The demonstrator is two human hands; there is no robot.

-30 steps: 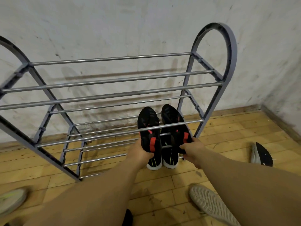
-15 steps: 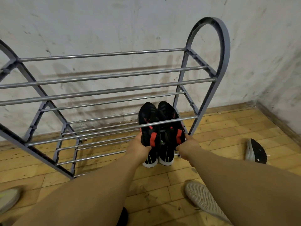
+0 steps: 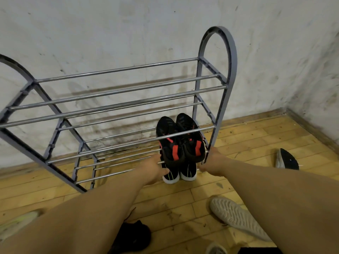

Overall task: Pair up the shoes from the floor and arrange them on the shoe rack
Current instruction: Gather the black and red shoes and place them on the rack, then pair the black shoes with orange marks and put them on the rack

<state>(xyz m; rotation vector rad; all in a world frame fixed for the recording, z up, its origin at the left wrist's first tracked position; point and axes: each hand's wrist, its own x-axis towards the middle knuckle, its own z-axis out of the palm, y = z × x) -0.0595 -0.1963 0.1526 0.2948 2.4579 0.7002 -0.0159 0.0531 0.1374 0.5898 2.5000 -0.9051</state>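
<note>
Your two black/red shoes (image 3: 180, 142) sit side by side on the lowest tier of the shoe rack (image 3: 216, 99), at its right end, centre-right of frame, toes toward the wall, white heels poking out front. Your left hand (image 3: 156, 166) touches the left shoe's heel; right hand (image 3: 213, 162) is beside the right shoe near the rack's end frame. Fingers are hidden on both, so can't tell the grip. Other shoes on the floor: grey sole (image 3: 236, 217) lower right, dark shoe (image 3: 287, 160) far right, black one (image 3: 134, 235) bottom centre.
</note>
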